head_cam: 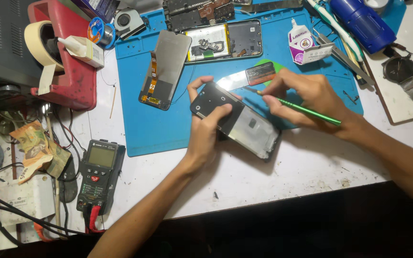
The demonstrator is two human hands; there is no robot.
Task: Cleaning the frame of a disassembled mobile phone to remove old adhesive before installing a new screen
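The left hand (206, 131) grips a black phone frame (237, 119), tilting it at the near edge of the blue mat (139, 129) on the table (302, 165). The right hand (307, 98) is closed around a green tool (302, 109), its tip just off the frame's upper edge. The work looks to be at the prying or cleaning stage along that edge; the next move likely calls for a steady frame and light, fine pressure from the tip. A detached screen (165, 69) and an opened phone (225, 42) lie on the mat behind.
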